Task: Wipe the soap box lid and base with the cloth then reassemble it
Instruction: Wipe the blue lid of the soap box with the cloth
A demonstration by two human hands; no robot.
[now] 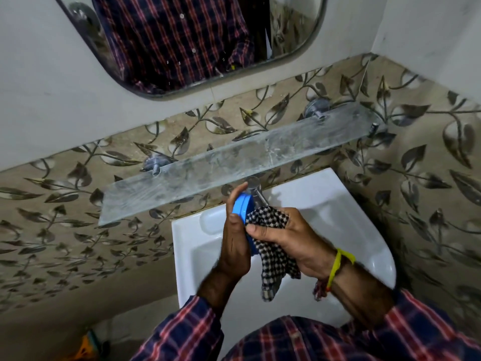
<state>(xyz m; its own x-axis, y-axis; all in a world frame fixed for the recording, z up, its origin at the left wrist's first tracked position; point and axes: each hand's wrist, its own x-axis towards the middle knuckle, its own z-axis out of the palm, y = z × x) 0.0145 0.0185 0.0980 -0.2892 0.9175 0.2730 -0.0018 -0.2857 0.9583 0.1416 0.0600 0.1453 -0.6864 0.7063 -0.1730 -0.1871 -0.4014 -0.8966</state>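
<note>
My left hand (235, 230) grips a blue soap box (243, 207), held on edge over the white basin (346, 230). A seam runs around the box, but I cannot tell whether lid and base are both there. My right hand (291, 235) holds a black-and-white checked cloth (270, 246) bunched against the box's right side. The cloth's loose end hangs down below my right palm. Much of the box is hidden by my fingers and the cloth.
A chrome tap (256, 190) stands just behind the box. A smeared glass shelf (234, 162) on metal brackets runs across the leaf-patterned tiled wall above the basin. A mirror (182, 40) hangs higher up. The basin has a moulded soap recess (212, 221) at its left.
</note>
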